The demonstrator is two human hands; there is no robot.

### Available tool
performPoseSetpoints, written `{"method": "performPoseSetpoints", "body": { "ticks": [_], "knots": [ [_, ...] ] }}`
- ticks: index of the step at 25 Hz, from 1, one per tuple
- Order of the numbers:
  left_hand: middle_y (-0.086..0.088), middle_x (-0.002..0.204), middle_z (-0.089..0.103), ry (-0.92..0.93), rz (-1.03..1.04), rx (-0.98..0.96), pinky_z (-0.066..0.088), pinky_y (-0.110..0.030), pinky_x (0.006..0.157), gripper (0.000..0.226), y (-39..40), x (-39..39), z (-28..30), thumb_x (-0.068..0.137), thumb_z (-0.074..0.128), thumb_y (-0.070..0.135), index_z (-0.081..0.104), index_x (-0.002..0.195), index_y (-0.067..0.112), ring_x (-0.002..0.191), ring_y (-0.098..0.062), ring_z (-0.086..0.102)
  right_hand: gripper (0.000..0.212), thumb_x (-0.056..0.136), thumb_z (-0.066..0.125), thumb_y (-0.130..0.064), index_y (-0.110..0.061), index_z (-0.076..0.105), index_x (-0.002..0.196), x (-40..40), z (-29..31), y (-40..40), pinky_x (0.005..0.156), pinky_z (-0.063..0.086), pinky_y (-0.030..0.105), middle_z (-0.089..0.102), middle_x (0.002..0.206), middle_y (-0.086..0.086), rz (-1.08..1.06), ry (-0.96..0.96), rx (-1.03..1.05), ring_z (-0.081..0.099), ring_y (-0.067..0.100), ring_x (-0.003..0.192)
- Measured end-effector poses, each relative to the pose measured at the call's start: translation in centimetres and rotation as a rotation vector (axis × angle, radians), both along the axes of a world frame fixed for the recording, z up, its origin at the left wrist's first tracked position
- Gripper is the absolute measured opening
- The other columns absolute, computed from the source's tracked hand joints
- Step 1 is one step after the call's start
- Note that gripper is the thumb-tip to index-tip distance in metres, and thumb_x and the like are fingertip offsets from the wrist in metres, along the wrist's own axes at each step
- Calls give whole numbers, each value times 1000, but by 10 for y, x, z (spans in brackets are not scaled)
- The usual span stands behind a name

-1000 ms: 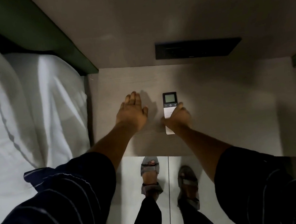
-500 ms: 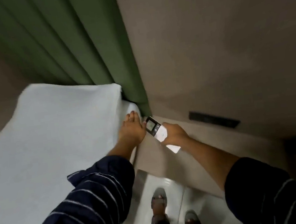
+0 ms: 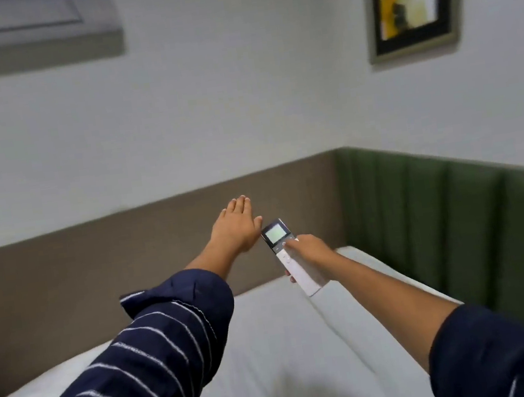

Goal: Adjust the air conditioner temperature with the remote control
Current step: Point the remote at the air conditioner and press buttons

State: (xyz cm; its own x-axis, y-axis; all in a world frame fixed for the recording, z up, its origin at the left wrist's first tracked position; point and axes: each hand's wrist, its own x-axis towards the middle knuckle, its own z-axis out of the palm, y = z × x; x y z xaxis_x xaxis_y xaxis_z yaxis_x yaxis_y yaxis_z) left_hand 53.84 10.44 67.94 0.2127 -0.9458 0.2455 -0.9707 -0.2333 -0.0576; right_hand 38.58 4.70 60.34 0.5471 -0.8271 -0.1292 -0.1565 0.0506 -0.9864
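the right hand (image 3: 311, 251) is gripping the remote control (image 3: 290, 256) in the air above the bed (image 3: 273, 346), thumb lying on its buttons below the screen. the left hand (image 3: 234, 227) is hovering just beside it, fingers (image 3: 241, 202) flat, released, holding nothing. the air conditioner (image 3: 25, 29) is sitting high on the wall.

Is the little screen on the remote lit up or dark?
Lit up. The remote in the right hand shows a pale, glowing screen inside its dark frame. What it reads is too blurry to tell.

Navy sleeves (image 3: 149, 363) w/ thin white stripes, both pushed up past wrists; forearms, hands bare
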Motion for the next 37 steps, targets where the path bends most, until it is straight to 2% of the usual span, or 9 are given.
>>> {"method": "performPoseSetpoints", "body": {
  "ticks": [4,7,11,14,17,21,24,31,37],
  "knots": [
    [-10,164,7,-81,228,-101,13,-39,123,64,112,151,92,101,22,36,8,155,4,152,-25,7,22,87,47,-19,-1,57,92,173,89,85,55,52,30,64,71,26,195,-118,46,62,31,52],
    [-10,165,5,-164,372,-164,13,-39,123,64,183,229,167,101,21,36,6,155,4,152,-25,6,26,87,49,-23,1,60,91,267,159,144,48,52,25,67,70,24,287,-198,48,63,29,46],
    [-11,164,7,-253,442,-255,14,-40,122,65,234,273,243,101,22,37,7,155,4,152,-26,8,40,95,46,-38,-1,60,104,331,241,179,51,52,27,68,78,22,334,-312,44,66,30,56],
    [-12,164,7,-289,477,-293,15,-40,122,65,256,289,277,101,22,37,8,155,3,151,-27,9,32,95,42,-34,-5,55,92,353,292,187,47,51,25,64,72,20,347,-361,21,62,28,53],
    [-12,164,7,-297,523,-291,15,-40,122,64,269,303,290,102,21,36,8,155,3,151,-26,9,26,89,44,-30,-7,55,83,361,323,191,51,51,26,65,66,19,349,-340,-44,64,29,52],
    [-10,165,6,-260,536,-320,14,-39,122,64,278,315,296,102,20,36,7,155,3,152,-26,7,20,86,44,-23,-6,54,90,361,338,193,53,52,28,69,64,19,340,-299,-101,67,29,52],
    [-11,164,5,-251,548,-327,13,-39,122,64,287,323,295,102,20,36,7,155,3,152,-26,7,17,84,43,-21,-8,53,90,360,341,199,49,53,25,70,54,16,367,-218,-129,68,26,44],
    [-11,165,5,-220,578,-328,13,-40,122,64,297,320,293,102,20,37,5,155,3,152,-26,6,14,85,43,-18,-8,53,87,359,343,213,53,53,27,70,53,15,403,-218,-173,68,26,44],
    [-10,164,7,-215,584,-309,15,-41,121,64,305,314,284,102,20,37,7,154,3,152,-26,8,17,84,43,-18,-7,53,92,355,337,224,57,52,29,70,53,16,406,-170,-168,68,26,44]
  ]
}}
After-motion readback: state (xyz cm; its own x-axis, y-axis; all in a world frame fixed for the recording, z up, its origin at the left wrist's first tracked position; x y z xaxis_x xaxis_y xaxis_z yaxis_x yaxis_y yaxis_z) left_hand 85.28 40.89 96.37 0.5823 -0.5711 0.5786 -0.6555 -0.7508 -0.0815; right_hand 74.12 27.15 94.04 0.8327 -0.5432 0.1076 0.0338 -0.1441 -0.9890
